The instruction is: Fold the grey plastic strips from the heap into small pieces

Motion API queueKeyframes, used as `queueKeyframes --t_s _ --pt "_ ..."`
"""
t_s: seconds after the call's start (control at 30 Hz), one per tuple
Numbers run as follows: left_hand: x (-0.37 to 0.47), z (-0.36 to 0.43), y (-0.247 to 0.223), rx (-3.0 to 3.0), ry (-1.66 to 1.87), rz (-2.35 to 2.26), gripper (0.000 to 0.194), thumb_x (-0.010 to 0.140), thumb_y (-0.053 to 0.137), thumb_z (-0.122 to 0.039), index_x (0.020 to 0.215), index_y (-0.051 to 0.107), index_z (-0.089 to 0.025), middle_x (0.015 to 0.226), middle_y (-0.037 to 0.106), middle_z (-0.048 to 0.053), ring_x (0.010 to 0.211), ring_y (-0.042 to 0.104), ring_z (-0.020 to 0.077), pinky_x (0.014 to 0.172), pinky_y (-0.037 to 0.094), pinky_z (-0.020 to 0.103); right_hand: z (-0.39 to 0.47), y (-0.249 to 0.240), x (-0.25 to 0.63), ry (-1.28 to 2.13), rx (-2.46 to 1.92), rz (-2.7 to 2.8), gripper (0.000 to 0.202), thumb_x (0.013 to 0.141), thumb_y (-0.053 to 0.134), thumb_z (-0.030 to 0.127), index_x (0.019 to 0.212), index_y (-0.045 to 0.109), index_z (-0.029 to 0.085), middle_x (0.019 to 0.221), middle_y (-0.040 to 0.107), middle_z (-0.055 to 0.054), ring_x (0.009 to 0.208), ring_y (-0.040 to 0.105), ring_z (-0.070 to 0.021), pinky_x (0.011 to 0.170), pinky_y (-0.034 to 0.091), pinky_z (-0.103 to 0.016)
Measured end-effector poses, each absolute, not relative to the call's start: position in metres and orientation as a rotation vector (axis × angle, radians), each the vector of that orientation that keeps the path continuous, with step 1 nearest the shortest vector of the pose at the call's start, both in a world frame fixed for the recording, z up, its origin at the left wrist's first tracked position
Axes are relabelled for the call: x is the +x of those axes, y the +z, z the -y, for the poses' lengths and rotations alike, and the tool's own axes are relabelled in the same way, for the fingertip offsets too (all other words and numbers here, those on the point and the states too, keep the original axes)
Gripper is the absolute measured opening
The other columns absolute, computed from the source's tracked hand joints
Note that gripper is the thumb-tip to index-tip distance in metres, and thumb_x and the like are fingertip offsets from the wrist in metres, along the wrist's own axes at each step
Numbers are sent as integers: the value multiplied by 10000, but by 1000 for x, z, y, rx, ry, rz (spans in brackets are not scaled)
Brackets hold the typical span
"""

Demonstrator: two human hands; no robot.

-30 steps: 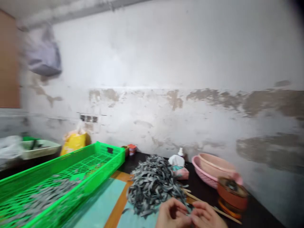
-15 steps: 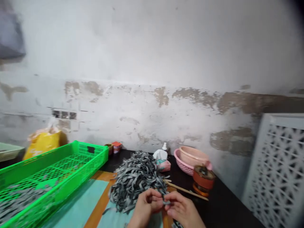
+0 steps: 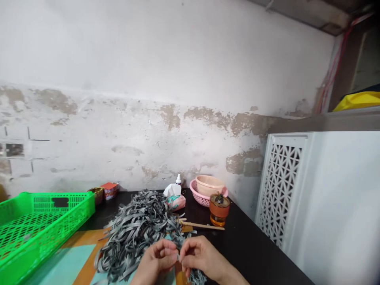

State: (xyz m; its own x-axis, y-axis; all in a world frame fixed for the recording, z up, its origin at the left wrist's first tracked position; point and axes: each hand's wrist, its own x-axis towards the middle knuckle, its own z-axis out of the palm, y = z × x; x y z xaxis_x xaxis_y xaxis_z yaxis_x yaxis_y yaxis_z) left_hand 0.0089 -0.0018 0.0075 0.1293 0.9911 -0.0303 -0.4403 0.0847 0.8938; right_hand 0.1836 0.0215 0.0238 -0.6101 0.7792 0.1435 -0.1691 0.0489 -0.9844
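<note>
Low in the middle of the view, my left hand (image 3: pixel 157 260) and my right hand (image 3: pixel 199 257) meet almost fingertip to fingertip. Both are closed in a pinch around a small grey strip (image 3: pixel 178 257), mostly covered by the fingers. Just behind and left of them rises a large heap of grey strips (image 3: pixel 138 229), on a mat with light blue panels (image 3: pixel 71 263) and orange-brown bands. More thin strips (image 3: pixel 197 277) lie beneath my right hand.
A green mesh crate (image 3: pixel 56 229) stands at the left. Behind the heap are a red box (image 3: pixel 109 190) and a tissue pack (image 3: pixel 177 201). Pink baskets (image 3: pixel 210 185), a lidded amber jar (image 3: pixel 219 209) and a wooden stick (image 3: pixel 204 226) are to the right, near a white lattice panel (image 3: pixel 280 190).
The view has turned right, so the crate, heap and baskets sit farther left and more of the white cabinet shows. Both hands remain pinched together at the strip.
</note>
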Motion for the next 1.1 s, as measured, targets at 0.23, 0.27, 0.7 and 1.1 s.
queueKeyframes --t_s 0.23,0.27,0.7,1.1 --pt "13 12 23 862 1245 -786 239 551 861 -176 713 686 -155 631 674 11 551 599 130 551 387 226 -23 26 186 1762 -676 1509 255 591 814 281 699 654 115 571 678 -21 504 626 -132 565 491 -254" --pt "13 12 24 869 1243 -786 244 546 864 -184 712 687 -156 646 677 15 569 607 140 566 396 234 -23 25 185 1756 -683 1485 264 577 823 281 687 651 113 556 675 -21 489 623 -133 547 487 -249" --pt "12 10 22 998 1216 -736 196 612 836 -212 732 691 -159 680 698 23 632 604 140 632 411 241 -22 28 181 1720 -728 1439 314 531 836 316 639 613 122 500 637 -1 418 576 -119 437 438 -214" --pt "17 12 23 1016 1218 -715 195 620 830 -247 676 663 -163 622 713 30 618 637 175 622 417 263 -24 22 177 1648 -721 1442 335 544 830 372 619 614 127 491 599 25 437 508 -82 488 416 -214"
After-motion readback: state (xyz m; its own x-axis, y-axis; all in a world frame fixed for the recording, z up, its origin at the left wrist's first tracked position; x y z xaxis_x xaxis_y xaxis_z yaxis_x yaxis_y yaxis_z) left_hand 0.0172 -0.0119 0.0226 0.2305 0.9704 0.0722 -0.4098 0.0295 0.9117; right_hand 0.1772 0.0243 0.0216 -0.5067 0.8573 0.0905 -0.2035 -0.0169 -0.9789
